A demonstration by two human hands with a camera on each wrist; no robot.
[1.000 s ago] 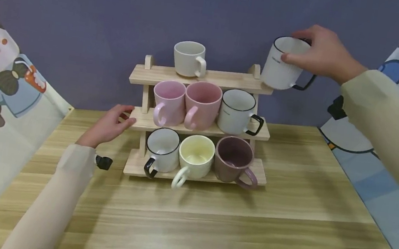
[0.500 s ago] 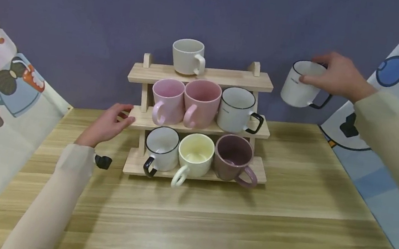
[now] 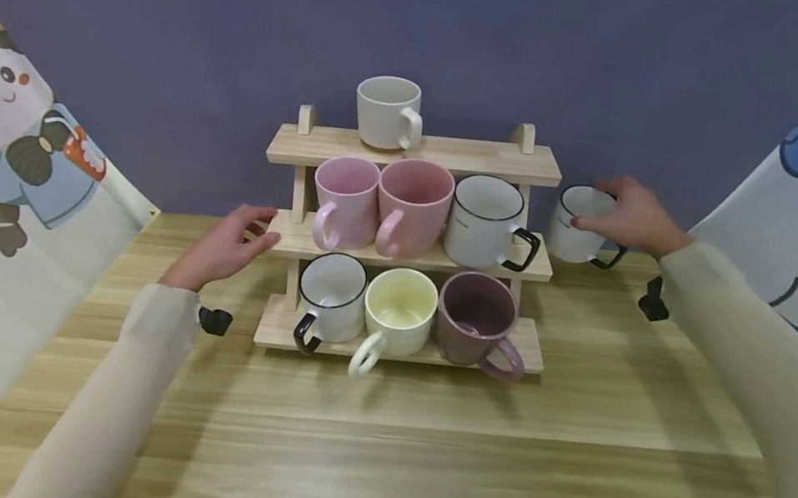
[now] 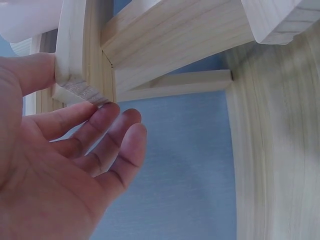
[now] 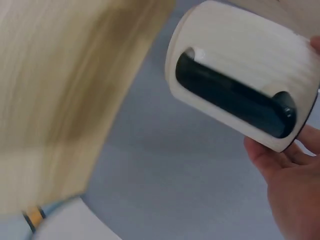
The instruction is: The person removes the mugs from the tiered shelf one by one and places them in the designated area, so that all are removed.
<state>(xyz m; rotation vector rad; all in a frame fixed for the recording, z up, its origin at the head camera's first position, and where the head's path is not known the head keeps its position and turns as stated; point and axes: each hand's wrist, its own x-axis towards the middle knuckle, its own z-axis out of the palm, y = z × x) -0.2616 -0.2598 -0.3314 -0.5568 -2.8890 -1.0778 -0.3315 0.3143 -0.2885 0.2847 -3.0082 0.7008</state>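
My right hand grips a white mug by its dark rim, just right of the wooden tiered rack and low at the back of the table. In the right wrist view its black handle faces the camera, and my thumb and fingers hold the rim end. My left hand pinches the left end of the middle shelf between thumb and fingertips, the other fingers loosely bent. Beside the held mug, a similar white mug with a black handle stands on the middle shelf.
The middle shelf also bears a lilac mug and a pink mug. A plain white mug stands on top. Below are a black-rimmed white mug, a pale yellow mug and a purple mug. A dark backdrop rises behind.
My right hand has carried the white mug away from the top shelf's right end, first outward to the right, then down beside the rack. The left hand keeps its place on the shelf.
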